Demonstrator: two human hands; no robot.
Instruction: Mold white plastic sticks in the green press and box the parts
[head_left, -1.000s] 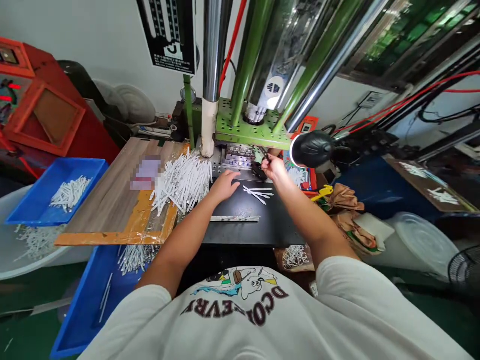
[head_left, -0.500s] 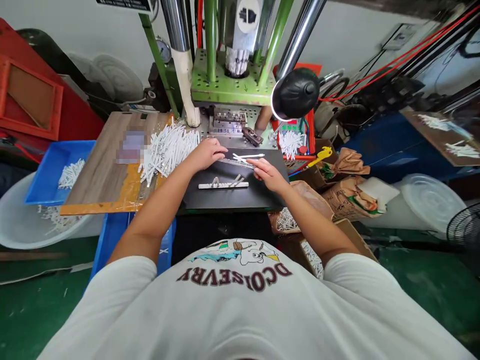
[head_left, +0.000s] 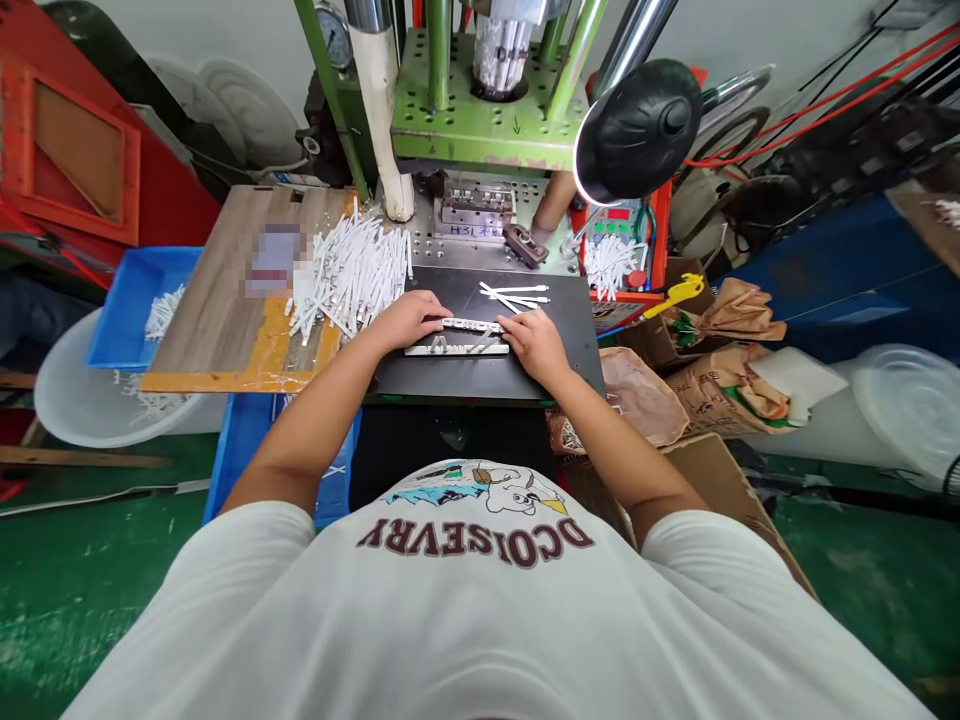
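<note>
A narrow metal bar with notches is held at its two ends over the black work surface. My left hand pinches the left end, and my right hand grips the right end. Just in front of it lies a second, whitish bar with thin pieces sticking up from it. Behind my right hand, several white strips lie loosely crossed on the black surface. To the left of my left hand is a big heap of white strips.
A green press with a metal mould block stands behind the black surface. A black lamp hangs at the right. Also there are a red box with white pieces, a blue tray and paper bags.
The notched bar has come nearer to me and lies straighter, close behind the whitish bar. Both hands now hold its ends. The camera view has shifted downward.
</note>
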